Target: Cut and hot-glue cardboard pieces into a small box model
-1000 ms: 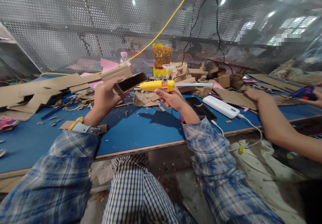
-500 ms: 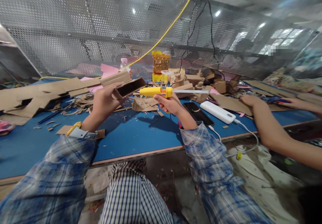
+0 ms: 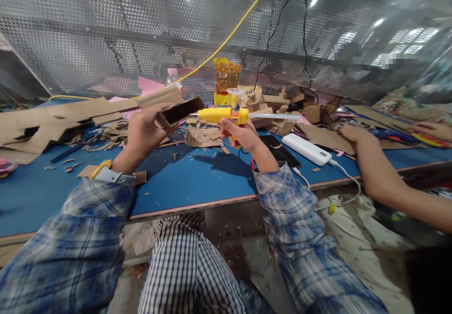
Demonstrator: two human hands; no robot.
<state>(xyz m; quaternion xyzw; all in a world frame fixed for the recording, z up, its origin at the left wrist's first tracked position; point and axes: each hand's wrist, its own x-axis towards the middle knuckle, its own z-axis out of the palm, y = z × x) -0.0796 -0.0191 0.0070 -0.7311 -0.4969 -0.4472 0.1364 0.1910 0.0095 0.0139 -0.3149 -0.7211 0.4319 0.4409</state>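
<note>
My left hand (image 3: 143, 130) is wrapped round a small open cardboard box (image 3: 181, 110), held above the table with its dark hollow side toward me. In my right hand (image 3: 242, 135) is a yellow hot glue gun (image 3: 222, 115), with a clear glue stick (image 3: 273, 116) sticking out of its rear. Its nozzle points left, close to the right end of the box; whether they touch I cannot tell. Under the glue gun a torn cardboard piece (image 3: 203, 136) lies on the blue table (image 3: 190, 177).
Cardboard sheets (image 3: 67, 111) and scraps cover the left and back. To the right are a black phone (image 3: 278, 151) and a white power bank (image 3: 306, 149) with a cable. Another person's arm (image 3: 377, 173) reaches in from the right. A yellow cable (image 3: 229, 41) hangs across the back.
The glue gun has tilted slightly, its nozzle nearer the box's end. The view has shifted a little. At far right, the other person's hand has moved, and a red-yellow tool shows beside it.
</note>
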